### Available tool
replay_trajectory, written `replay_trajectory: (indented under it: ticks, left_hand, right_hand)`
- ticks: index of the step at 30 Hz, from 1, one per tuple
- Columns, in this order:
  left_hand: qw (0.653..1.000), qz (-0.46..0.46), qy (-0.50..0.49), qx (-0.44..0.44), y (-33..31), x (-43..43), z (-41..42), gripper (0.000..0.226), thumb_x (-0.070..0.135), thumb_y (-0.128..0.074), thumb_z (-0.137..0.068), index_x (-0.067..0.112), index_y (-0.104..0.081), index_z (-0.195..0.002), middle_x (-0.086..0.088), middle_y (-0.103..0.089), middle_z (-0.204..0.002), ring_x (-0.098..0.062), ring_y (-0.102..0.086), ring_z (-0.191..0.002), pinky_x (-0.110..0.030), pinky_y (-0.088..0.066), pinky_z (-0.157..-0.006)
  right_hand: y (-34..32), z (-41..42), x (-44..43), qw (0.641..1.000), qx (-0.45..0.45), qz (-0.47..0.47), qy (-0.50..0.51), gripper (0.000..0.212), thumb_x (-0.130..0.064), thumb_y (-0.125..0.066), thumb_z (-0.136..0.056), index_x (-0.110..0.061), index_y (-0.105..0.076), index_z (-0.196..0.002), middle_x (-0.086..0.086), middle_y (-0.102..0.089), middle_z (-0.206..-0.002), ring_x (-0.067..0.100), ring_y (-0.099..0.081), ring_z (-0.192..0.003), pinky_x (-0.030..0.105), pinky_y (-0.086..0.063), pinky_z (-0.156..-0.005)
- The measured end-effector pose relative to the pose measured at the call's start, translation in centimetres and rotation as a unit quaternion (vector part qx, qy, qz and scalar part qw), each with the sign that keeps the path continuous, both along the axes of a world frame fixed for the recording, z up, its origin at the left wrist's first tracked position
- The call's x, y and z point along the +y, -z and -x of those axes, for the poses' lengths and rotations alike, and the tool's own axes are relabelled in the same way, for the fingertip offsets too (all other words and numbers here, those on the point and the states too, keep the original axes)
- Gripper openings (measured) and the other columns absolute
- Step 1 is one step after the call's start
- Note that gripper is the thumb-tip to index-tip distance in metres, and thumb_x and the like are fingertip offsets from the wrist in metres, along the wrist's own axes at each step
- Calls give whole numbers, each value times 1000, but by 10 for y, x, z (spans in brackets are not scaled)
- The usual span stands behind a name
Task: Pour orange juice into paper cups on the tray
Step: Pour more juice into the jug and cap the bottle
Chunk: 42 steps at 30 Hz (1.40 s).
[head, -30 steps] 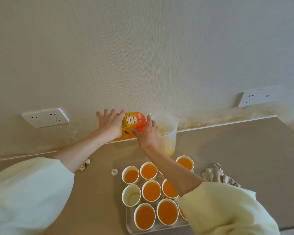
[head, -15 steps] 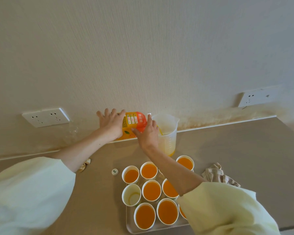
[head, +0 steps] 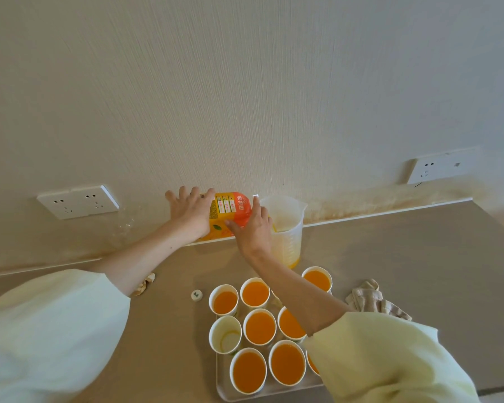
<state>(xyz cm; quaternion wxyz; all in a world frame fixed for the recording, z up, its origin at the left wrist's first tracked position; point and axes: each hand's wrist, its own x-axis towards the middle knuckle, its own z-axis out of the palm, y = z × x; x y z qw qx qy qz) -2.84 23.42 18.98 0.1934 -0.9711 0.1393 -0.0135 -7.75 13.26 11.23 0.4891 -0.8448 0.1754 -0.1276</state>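
An orange juice carton [head: 230, 209] is tipped on its side toward a translucent measuring jug [head: 285, 228] by the wall. My left hand [head: 189, 210] holds the carton's base end and my right hand [head: 252, 228] grips its spout end at the jug's rim. A thin layer of juice shows at the jug's bottom. Nearer to me, a white tray [head: 269, 389] carries several paper cups filled with juice [head: 259, 327]. One cup [head: 225, 334] at the tray's left holds almost nothing. My right sleeve hides the tray's right part.
A small white cap [head: 196, 295] lies on the counter left of the tray. A crumpled beige cloth [head: 373, 299] sits to the right. A scrap of crumpled paper [head: 146, 283] lies by my left forearm. Wall sockets [head: 77, 201] flank the scene.
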Motion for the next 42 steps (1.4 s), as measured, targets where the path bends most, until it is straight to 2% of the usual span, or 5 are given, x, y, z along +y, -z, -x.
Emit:
replay_trajectory:
  ticks: [14,26,33,40,42]
  left_hand:
    - [1000,-6,-4,-5,2,-1,-2,92,32,-71,-78,28,-12,-149,-7,-35,-141,-31,-30,-131,-51,-26,-106]
    - [1000,23,-11,18,19,15,-8,95,21,-70,-76,27,-9,-150,-6,-36,-140,-31,-32,-129,-49,-30,-103]
    - [994,92,-23,58,45,36,-8,106,25,-76,-68,26,-10,-150,-8,-41,-135,-32,-37,-127,-51,-29,-103]
    - [980,192,-23,50,78,52,-12,115,45,-83,-58,28,-13,-149,-8,-50,-133,-35,-45,-123,-47,-38,-96]
    - [962,261,-51,64,83,58,-18,116,49,-83,-56,29,-14,-147,-6,-49,-136,-36,-43,-125,-48,-40,-96]
  right_hand:
    - [1,-2,-1,1000,1,-2,-1,93,-41,-68,-88,-12,-11,-156,11,-36,-149,30,-32,-135,39,-29,-111]
    - [3,1,3,999,-5,38,-19,95,-42,-66,-89,-10,-7,-156,11,-29,-154,30,-26,-140,40,-26,-116]
    - [6,7,12,995,-13,94,-38,88,-42,-57,-95,-7,-3,-155,11,-24,-158,29,-22,-143,36,-20,-116]
    - [9,4,10,989,-63,121,-57,72,-34,-50,-99,-10,-13,-155,8,-31,-156,29,-30,-139,40,-28,-115]
    - [5,1,8,983,-103,132,-71,66,-31,-53,-99,-11,-22,-154,8,-35,-154,27,-29,-141,39,-25,-117]
